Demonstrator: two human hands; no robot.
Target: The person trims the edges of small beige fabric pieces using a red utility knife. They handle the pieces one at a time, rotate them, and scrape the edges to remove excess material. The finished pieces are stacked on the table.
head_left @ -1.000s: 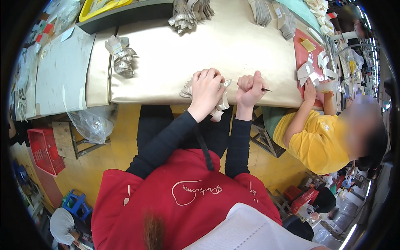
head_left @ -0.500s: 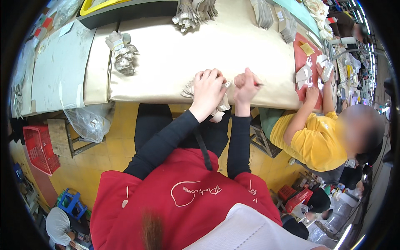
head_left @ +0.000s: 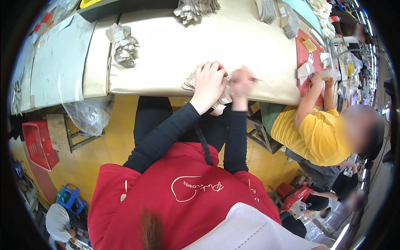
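At the table's near edge my left hand [head_left: 209, 85] bends its fingers over a fanned stack of small light-grey cut pieces [head_left: 188, 82], pressing it down. A few pale pieces [head_left: 218, 110] hang below the hand, past the table edge. Close to its right side, near the stack's right end, is my right hand [head_left: 242, 85], blurred by motion. It is closed, and a thin dark tip [head_left: 257, 79] sticks out to the right of the fist. The rest of that thin tool is hidden in the fingers.
Bundles of grey pieces lie on the cream table [head_left: 162, 62]: one at left [head_left: 123, 48], others at the back [head_left: 193, 11] and back right [head_left: 288, 23]. A person in yellow [head_left: 312, 133] works on a red mat [head_left: 303, 46] at right. A plastic bag [head_left: 89, 118] hangs at left.
My right hand has come slightly left, closer to the stack, and is now blurred. My left hand stays on the pieces. The co-worker's hands have shifted, and the whole view has moved a little.
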